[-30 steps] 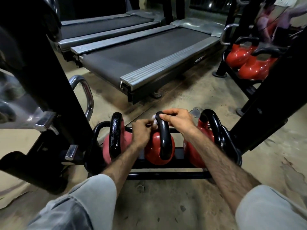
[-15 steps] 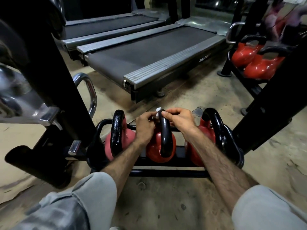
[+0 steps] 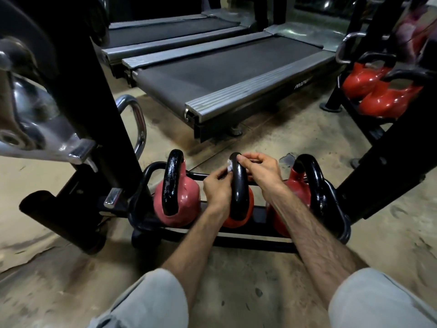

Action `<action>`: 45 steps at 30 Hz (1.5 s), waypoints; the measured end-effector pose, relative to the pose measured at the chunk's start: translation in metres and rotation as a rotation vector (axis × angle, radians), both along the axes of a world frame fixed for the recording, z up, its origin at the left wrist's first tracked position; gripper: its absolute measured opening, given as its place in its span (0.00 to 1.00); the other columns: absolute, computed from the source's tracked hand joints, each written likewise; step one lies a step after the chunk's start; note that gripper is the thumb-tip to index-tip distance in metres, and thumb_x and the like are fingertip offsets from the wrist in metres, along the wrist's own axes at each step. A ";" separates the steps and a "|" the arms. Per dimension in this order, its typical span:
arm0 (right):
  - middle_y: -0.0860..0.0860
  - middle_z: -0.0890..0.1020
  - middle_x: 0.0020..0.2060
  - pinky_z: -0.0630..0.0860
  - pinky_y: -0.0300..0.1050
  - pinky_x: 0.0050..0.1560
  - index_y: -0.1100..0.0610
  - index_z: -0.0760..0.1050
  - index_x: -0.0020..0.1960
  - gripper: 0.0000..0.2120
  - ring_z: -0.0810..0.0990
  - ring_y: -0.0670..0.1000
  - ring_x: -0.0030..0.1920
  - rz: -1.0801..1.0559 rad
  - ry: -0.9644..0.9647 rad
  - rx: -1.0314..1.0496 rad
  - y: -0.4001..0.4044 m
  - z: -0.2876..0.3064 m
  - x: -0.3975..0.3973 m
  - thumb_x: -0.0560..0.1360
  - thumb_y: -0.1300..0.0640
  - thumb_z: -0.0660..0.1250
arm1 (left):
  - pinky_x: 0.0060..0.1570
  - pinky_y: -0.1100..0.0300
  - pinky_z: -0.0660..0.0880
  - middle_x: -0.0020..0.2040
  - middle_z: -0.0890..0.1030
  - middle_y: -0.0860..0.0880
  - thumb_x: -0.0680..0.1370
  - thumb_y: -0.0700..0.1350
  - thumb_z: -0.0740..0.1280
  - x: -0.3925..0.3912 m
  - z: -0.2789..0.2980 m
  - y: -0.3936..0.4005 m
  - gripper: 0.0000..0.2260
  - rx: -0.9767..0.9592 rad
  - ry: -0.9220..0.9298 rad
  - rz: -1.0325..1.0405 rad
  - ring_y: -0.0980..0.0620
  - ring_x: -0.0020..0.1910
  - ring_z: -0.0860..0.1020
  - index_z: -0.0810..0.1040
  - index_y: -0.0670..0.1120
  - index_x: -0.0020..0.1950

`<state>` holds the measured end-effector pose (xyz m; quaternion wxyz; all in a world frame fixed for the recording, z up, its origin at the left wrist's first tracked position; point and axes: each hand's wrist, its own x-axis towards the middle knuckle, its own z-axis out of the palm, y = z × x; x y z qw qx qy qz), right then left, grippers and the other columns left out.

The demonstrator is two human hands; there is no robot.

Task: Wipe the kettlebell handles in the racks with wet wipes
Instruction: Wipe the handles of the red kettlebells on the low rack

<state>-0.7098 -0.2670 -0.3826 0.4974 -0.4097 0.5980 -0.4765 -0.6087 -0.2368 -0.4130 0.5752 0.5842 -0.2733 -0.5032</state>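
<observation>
Floor (image 3: pixel 248 287): bare, stained concrete was seen, scuffed and darker near the rack.
Low rack (image 3: pixel 236 240): a black tubular frame was set directly on the floor, near centre.
Left kettlebell (image 3: pixel 176 204): pinkish red, black handle upright, was seated at the rack's left end.
Middle kettlebell (image 3: pixel 238 216): red, was held in the rack between the other two.
Right kettlebell (image 3: pixel 295 192): red, was seated at the rack's right end.
Treadmills (image 3: pixel 224 74): two were stood side by side on the floor, far behind the rack.
Far rack (image 3: pixel 350 110): a second black frame at far right, on the floor, was loaded with two red kettlebells (image 3: pixel 378 91).
Black uprights (image 3: pixel 78 138): a post was planted on the floor at left.
</observation>
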 end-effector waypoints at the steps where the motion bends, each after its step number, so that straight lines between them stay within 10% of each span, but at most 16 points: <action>1: 0.54 0.86 0.45 0.84 0.49 0.43 0.56 0.82 0.50 0.13 0.86 0.53 0.45 -0.007 -0.007 -0.001 0.000 -0.001 0.000 0.69 0.54 0.78 | 0.45 0.61 0.80 0.41 0.85 0.51 0.73 0.50 0.73 -0.003 0.002 -0.006 0.06 0.051 0.040 0.040 0.53 0.43 0.83 0.84 0.48 0.44; 11: 0.54 0.86 0.45 0.82 0.45 0.40 0.54 0.81 0.48 0.10 0.86 0.52 0.42 -0.028 0.005 -0.004 0.001 0.001 0.002 0.69 0.54 0.78 | 0.31 0.64 0.76 0.31 0.80 0.47 0.67 0.40 0.77 -0.001 0.015 -0.034 0.07 0.308 0.210 0.172 0.52 0.28 0.78 0.81 0.42 0.39; 14: 0.54 0.86 0.45 0.83 0.48 0.42 0.54 0.82 0.47 0.09 0.85 0.53 0.42 -0.040 0.019 -0.002 0.005 0.006 0.005 0.70 0.54 0.77 | 0.37 0.53 0.81 0.31 0.82 0.43 0.66 0.37 0.77 0.009 0.024 -0.039 0.07 0.353 0.338 0.066 0.47 0.30 0.81 0.80 0.39 0.35; 18: 0.55 0.86 0.44 0.83 0.47 0.41 0.54 0.81 0.47 0.08 0.85 0.52 0.40 -0.047 0.026 -0.004 0.008 0.011 0.007 0.70 0.55 0.77 | 0.32 0.65 0.78 0.36 0.82 0.45 0.75 0.29 0.64 0.023 0.025 -0.030 0.06 0.182 0.377 -0.126 0.54 0.32 0.81 0.79 0.37 0.44; 30: 0.50 0.86 0.43 0.81 0.41 0.37 0.52 0.82 0.47 0.10 0.85 0.49 0.44 -0.069 0.153 -0.006 0.007 0.011 0.006 0.69 0.50 0.77 | 0.25 0.70 0.71 0.28 0.80 0.50 0.73 0.29 0.61 0.023 0.025 0.012 0.12 0.195 0.161 -0.377 0.56 0.26 0.77 0.80 0.41 0.39; 45: 0.45 0.85 0.42 0.80 0.42 0.51 0.49 0.83 0.50 0.07 0.83 0.45 0.47 0.023 0.297 -0.104 0.035 0.027 -0.009 0.72 0.53 0.73 | 0.47 0.59 0.78 0.42 0.79 0.44 0.77 0.27 0.57 0.054 0.074 0.039 0.11 0.100 0.111 -0.385 0.51 0.42 0.78 0.76 0.39 0.44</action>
